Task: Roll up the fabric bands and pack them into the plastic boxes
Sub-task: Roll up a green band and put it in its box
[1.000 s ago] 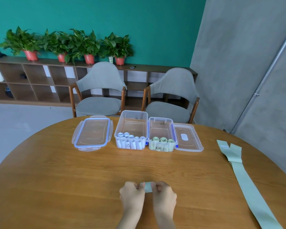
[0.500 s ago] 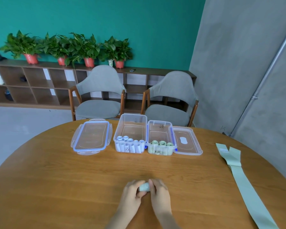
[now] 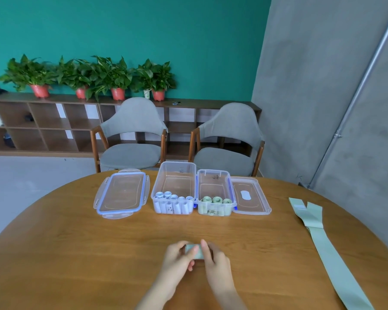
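A small rolled pale blue-green band (image 3: pixel 195 251) sits between both hands just above the near part of the round wooden table (image 3: pixel 76 253). My left hand (image 3: pixel 179 258) grips its left end, and my right hand (image 3: pixel 213 259) curls round its right side. Two open clear plastic boxes stand at the far side: the left box (image 3: pixel 174 175) holds several light blue rolls, the right box (image 3: pixel 214 181) holds three green rolls. A long flat green band (image 3: pixel 329 256) lies unrolled along the table's right side.
Two clear lids lie flat beside the boxes, one on the left (image 3: pixel 121 194) and one on the right (image 3: pixel 249 196). Two grey chairs (image 3: pixel 132 135) stand behind the table. Beyond them is a shelf with potted plants (image 3: pixel 99 74).
The hands have closed in around the roll and lifted it slightly; the left thumb now lies over its front. The view has shifted a little.
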The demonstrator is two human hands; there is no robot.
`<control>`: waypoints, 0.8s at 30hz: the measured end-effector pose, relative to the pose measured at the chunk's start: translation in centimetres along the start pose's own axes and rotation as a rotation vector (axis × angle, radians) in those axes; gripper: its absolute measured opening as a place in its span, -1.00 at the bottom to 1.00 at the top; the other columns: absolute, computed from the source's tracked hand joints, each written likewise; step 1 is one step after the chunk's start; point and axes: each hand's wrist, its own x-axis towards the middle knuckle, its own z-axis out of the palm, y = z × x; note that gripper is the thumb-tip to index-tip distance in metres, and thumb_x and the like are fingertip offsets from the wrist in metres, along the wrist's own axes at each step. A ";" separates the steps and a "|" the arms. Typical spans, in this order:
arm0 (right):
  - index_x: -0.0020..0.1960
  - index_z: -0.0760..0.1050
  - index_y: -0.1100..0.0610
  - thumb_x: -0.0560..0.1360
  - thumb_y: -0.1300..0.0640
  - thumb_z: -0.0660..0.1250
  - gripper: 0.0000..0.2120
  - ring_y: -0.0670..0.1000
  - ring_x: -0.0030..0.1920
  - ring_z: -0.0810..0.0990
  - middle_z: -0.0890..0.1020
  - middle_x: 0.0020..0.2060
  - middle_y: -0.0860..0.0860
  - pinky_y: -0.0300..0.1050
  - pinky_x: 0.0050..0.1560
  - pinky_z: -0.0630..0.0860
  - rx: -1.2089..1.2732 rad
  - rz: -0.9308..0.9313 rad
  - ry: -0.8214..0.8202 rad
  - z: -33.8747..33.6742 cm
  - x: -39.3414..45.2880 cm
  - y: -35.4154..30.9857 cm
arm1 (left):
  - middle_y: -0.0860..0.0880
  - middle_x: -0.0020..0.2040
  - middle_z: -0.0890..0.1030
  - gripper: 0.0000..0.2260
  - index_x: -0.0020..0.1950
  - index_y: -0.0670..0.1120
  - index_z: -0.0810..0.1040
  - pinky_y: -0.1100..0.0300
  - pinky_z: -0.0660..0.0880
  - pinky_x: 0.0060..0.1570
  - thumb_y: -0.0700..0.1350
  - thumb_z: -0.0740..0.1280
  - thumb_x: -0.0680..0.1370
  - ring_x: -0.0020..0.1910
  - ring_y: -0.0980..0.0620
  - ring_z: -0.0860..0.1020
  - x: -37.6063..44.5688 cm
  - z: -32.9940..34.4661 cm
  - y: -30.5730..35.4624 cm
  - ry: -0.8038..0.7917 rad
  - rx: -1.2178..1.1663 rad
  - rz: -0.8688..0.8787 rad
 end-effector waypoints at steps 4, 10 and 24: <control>-0.11 0.47 -0.08 0.60 -0.03 0.17 -0.84 -0.12 -0.21 0.56 0.62 -0.28 -0.08 -0.24 -0.14 0.42 0.006 -0.071 0.009 -0.9 -0.3 -0.5 | -0.10 -0.43 0.44 -0.70 -0.14 -0.30 0.57 0.26 0.27 -0.46 -0.04 0.35 0.54 -0.48 0.04 0.34 -0.4 0.3 1.0 -0.074 -0.223 -0.191; -0.28 0.49 0.02 0.60 -0.05 0.16 -0.67 -0.08 -0.40 0.52 0.51 -0.51 -0.11 -0.11 -0.21 0.46 0.122 0.113 -0.039 -1.2 0.4 -0.7 | 0.06 -0.46 0.47 -0.65 -0.26 -0.09 0.50 0.14 0.38 -0.36 0.20 0.36 0.37 -0.44 0.07 0.42 -0.2 0.6 0.8 0.040 0.252 0.096; 0.01 0.58 0.16 0.59 0.11 0.24 -0.83 -0.12 -0.35 0.54 0.64 -0.35 0.00 -0.27 -0.38 0.39 0.490 0.041 -0.027 -2.6 1.0 -2.4 | -0.10 -0.35 0.53 -0.83 -0.08 -0.36 0.61 0.28 0.41 -0.34 -0.25 0.44 0.43 -0.48 0.09 0.38 2.2 1.8 3.8 0.081 -0.487 -0.275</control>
